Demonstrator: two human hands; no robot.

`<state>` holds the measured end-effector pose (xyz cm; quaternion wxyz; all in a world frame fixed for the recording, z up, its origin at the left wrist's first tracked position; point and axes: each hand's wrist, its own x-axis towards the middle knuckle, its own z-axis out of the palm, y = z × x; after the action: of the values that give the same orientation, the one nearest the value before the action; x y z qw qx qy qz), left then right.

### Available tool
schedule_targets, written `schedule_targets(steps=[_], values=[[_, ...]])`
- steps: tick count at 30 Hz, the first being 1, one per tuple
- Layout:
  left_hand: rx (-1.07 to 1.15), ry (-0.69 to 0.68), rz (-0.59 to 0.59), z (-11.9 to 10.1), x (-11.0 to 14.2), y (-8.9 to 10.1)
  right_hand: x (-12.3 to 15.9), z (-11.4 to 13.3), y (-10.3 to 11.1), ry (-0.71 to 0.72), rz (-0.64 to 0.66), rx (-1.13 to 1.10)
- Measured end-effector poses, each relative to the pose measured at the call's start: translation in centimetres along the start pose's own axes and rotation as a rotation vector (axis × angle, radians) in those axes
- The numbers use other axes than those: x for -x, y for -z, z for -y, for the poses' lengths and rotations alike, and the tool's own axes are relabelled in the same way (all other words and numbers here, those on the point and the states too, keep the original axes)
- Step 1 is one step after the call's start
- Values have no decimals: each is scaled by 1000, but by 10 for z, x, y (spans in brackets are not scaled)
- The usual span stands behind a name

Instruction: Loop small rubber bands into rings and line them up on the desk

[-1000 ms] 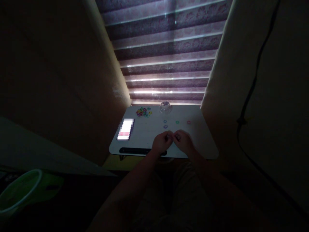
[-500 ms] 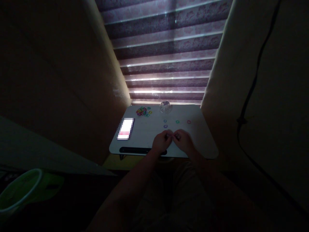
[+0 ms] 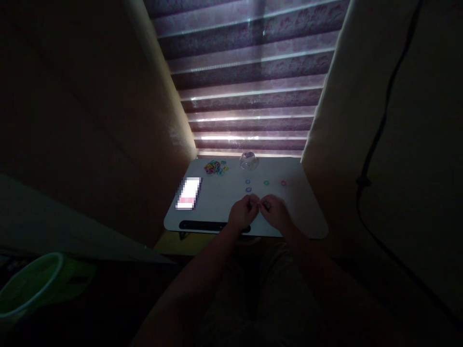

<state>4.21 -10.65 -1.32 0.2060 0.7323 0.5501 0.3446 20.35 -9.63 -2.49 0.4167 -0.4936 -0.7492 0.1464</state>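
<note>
My left hand [image 3: 244,212] and my right hand [image 3: 275,211] meet fingertip to fingertip over the front part of a white lap table [image 3: 217,202]. Both have curled, pinching fingers; whatever is between them is too small and dark to name. Just beyond the fingers lie a purple ring [image 3: 248,190] and a blue ring [image 3: 248,181], one behind the other. A green ring [image 3: 266,183] and a red ring [image 3: 283,183] lie further right in the same row. At the back left is a pile of small multicoloured rings [image 3: 214,167].
A clear round container [image 3: 248,161] stands at the table's back edge. A lit phone [image 3: 188,193] lies at the left, and a black slot strip [image 3: 202,225] runs along the front. Pleated blinds [image 3: 249,106] rise behind; a green basket [image 3: 47,284] is at lower left.
Hardly anything differs. Both hands stay pinched together in the same place, and the rings on the table have not moved; the whole view has shifted very slightly.
</note>
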Motion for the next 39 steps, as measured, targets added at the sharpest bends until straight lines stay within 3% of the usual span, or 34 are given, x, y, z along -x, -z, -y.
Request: schedule_targets(steps=[12, 31, 39], values=[[-10, -3, 20, -10, 2, 4, 0, 6, 4, -17, 1, 0], [-9, -67, 10, -8, 2, 5, 0, 5, 2, 18, -32, 10], [-9, -35, 18, -7, 1, 3, 0, 6, 3, 9, -34, 7]])
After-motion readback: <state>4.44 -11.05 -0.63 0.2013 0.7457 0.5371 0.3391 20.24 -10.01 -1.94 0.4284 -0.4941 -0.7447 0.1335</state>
